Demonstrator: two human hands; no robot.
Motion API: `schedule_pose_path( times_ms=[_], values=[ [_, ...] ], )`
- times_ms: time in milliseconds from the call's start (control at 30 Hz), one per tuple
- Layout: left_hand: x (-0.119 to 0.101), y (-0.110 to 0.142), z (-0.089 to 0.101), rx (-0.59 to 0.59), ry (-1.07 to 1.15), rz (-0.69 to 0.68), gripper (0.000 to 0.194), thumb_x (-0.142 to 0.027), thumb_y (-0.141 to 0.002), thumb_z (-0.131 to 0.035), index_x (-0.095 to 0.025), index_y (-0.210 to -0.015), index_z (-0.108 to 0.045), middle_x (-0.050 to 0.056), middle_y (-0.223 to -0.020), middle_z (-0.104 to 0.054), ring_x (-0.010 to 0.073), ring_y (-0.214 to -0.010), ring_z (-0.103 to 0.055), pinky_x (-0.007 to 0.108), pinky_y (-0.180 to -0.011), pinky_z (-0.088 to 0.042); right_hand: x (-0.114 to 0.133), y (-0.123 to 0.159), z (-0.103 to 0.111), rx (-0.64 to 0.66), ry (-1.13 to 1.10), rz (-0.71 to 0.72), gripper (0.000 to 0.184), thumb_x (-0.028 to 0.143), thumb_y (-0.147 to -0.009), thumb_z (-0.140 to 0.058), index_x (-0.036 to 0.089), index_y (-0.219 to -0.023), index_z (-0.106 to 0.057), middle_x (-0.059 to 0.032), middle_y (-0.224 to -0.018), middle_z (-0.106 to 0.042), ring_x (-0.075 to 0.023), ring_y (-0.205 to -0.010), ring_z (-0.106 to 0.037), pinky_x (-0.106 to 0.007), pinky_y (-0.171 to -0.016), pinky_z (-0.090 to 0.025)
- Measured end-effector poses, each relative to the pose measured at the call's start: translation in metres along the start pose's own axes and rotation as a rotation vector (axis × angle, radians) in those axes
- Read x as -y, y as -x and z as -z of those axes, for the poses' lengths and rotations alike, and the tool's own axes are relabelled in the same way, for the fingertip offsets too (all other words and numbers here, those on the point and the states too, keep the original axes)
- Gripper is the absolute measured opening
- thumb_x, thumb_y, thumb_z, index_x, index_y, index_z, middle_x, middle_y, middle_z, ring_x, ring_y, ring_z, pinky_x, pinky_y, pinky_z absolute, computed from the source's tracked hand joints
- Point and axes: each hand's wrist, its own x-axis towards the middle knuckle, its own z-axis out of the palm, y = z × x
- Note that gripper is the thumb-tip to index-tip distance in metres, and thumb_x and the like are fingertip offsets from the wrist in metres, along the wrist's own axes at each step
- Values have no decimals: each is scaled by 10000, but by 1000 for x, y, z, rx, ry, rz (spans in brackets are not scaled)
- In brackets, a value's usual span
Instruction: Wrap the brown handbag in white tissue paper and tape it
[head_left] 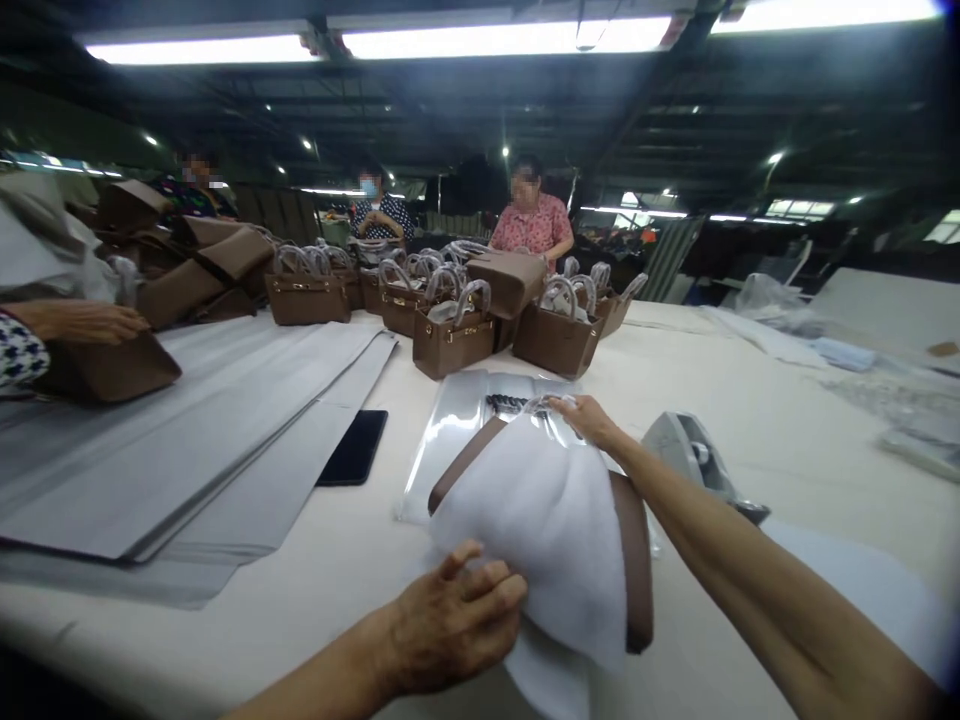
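A brown handbag [637, 560] lies in front of me, tilted, with a white wrapping sheet [551, 520] draped over its broad side. The bag's brown edges show to the left and right of the sheet. At the top, my right hand [589, 418] is closed around the plastic-wrapped handle [538, 404]. My left hand [465, 620] is at the lower left of the sheet, its fingers curled against the sheet's edge; the fingertips are partly hidden. Beneath the bag's upper end is a shiny clear plastic piece [442, 440], with a dark braided strip [508, 403] on it.
Several brown handbags [454, 342] with wrapped handles stand across the table. A tape dispenser [694, 455] is at right. Leftward are a dark phone [355, 447] and stacked grey sheets [195, 450]. A co-worker's hand [94, 322] rests on a brown bag; other people work behind.
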Motion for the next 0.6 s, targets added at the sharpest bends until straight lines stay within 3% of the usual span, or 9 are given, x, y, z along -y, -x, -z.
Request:
schedule_pose_path(
  times_ms=[67,167,267,333,467,533,600],
  values=[
    [-2,-20,10,11,39,-24,69,-116,-773,-577,-180,-768,-599,-4,-941,-622,134,-835,-533,432,-994,-334,0,2,-10,113,-42,-8,398,464,-905,-425,125,-726,-534,83,-470,-375,-45,-358,-347,-171,-369,-300],
    [-6,-32,13,19,128,-5,115,-105,-795,-521,-177,-743,-595,4,-861,-621,126,-749,-527,390,-930,-395,2,6,-29,249,-84,-24,413,478,-901,-421,126,-725,-549,77,-471,-398,-49,-361,-371,-176,-375,-322],
    [-12,-23,0,-88,182,43,173,-79,-795,-471,-164,-694,-582,14,-784,-611,125,-693,-514,392,-902,-386,3,4,-39,310,-87,-47,432,495,-893,-419,126,-715,-557,61,-479,-434,-58,-372,-397,-187,-398,-350],
    [-16,-13,-10,-188,200,69,169,-66,-773,-484,-161,-663,-569,11,-777,-605,124,-689,-508,412,-917,-357,7,2,-33,313,-62,-50,440,528,-857,-460,130,-712,-577,19,-523,-515,-82,-431,-472,-209,-454,-403],
    [-22,-3,-15,-195,218,104,160,-56,-767,-485,-150,-670,-570,15,-815,-603,123,-703,-495,420,-928,-327,23,24,5,103,14,-8,412,531,-851,-450,159,-919,-613,-78,-879,-641,-208,-832,-593,-313,-766,-455],
    [-22,-5,-11,-150,226,110,163,-53,-782,-468,-143,-700,-577,19,-823,-599,124,-710,-488,415,-925,-318,31,61,26,-44,31,25,425,500,-894,-364,179,-1095,-556,-79,-1062,-599,-228,-988,-549,-352,-885,-403],
    [-23,-12,-5,-119,240,135,167,-51,-791,-448,-136,-720,-573,23,-818,-589,124,-702,-474,409,-905,-316,34,111,41,-128,21,30,446,490,-912,-305,183,-1146,-528,-77,-1099,-582,-226,-1018,-536,-368,-904,-402]
  ],
)
